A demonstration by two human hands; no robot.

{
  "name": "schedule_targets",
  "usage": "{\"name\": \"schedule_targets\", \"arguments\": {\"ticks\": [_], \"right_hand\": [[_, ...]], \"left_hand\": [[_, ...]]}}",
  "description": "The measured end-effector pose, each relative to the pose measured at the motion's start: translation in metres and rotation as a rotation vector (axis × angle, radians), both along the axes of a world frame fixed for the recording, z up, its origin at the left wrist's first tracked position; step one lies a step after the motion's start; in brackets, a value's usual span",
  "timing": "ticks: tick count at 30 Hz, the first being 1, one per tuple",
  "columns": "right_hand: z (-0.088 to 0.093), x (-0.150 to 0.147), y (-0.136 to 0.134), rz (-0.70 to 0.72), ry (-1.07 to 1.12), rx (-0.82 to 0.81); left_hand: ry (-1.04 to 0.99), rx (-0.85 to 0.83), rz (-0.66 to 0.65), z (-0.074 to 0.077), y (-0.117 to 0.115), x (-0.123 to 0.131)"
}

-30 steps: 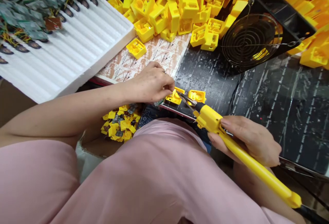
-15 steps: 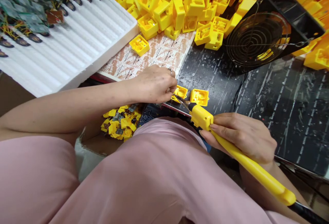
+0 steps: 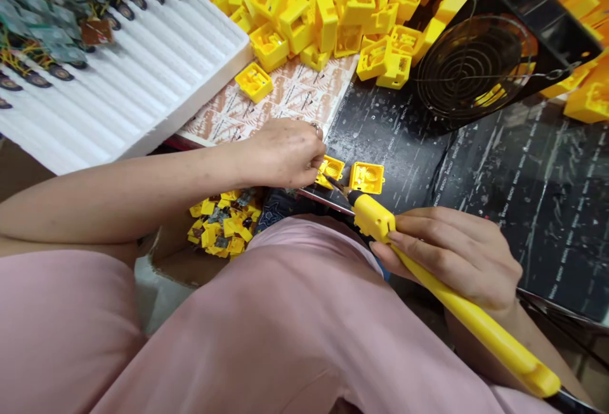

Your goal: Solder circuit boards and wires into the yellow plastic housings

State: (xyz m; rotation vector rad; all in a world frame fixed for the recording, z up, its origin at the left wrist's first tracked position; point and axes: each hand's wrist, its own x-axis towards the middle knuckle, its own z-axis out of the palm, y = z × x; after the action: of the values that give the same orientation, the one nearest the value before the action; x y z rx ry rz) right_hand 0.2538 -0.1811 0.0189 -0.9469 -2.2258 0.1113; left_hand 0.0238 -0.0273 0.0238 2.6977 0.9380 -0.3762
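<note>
My right hand [image 3: 451, 252] is closed around the yellow handle of a soldering iron [image 3: 375, 217], whose black cord leaves at the lower right. The iron's thin tip points left into a small open yellow plastic case [image 3: 332, 170] near the bench edge. My left hand [image 3: 290, 153], with a ring on one finger, is at the left side of this case, fingers curled and pressed together. It covers part of the case, and what its fingertips pinch is hidden. A second open yellow case [image 3: 367, 177] lies just to the right, touched by neither hand.
A black fan [image 3: 476, 78] with a wire guard stands at the right. Behind is a heap of yellow cases [image 3: 323, 14]; a single case [image 3: 254, 82] lies before it. A ridged white foam tray [image 3: 157, 84] holds wired circuit boards [image 3: 52, 14]. Below the bench are yellow pieces [image 3: 223, 227] in a box.
The view has shifted slightly. My right hand and the iron's rear end sit a little further right and lower; the tip stays at the same case. The left hand keeps its pose.
</note>
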Motion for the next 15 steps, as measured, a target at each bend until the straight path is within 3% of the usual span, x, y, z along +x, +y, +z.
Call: {"name": "schedule_targets", "arguments": {"ticks": [8,15], "right_hand": [[0.013,-0.002,0.0,-0.001,-0.049,-0.084],[-0.007,0.016,-0.013,-0.194,0.091,-0.083]], "left_hand": [[0.024,0.019,-0.018,0.001,-0.001,0.0],[-0.037,0.029,-0.019,-0.005,0.001,-0.004]]}}
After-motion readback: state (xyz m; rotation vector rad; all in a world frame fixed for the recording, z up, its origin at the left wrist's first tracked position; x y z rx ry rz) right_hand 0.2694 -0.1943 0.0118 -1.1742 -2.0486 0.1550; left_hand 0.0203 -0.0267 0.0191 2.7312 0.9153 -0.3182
